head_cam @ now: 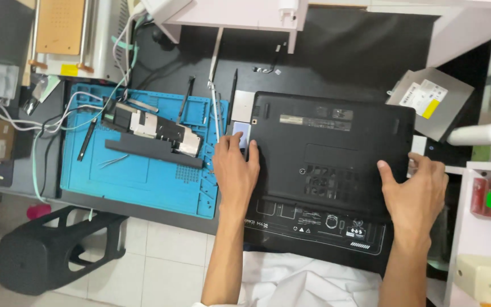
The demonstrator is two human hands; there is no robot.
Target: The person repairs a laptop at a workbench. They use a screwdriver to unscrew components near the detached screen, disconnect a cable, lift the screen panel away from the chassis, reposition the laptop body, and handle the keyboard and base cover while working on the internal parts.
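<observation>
Both hands grip the big black plastic laptop (328,165), which lies upside down on the dark counter (336,54) with its vented underside up; my left hand (235,173) is spread flat at its left edge, fingers laid over the small pale blue-grey panel (240,135) at that corner, while my right hand (416,185) clasps the right edge, thumb on the base and fingers curled out of sight round the side. Neither hand holds a tool.

To handle it well, I judge that I should keep both palms low and the pressure even, so that the shell slides or lifts level and does not twist; the near edge hangs over my lap and the white cloth (308,284), so weight should stay on the counter side.

Left of the laptop lies the bright blue silicone work mat (143,182), carrying a long black strip with a silvery metal bracket (157,133) and a thin pair of tweezers (113,161); I would keep my left elbow clear of those loose parts. Beyond the far right corner sits a flat grey optical drive (430,102); between mat and laptop a slim black pen-like tool (233,85) rests, near enough to be knocked.
</observation>
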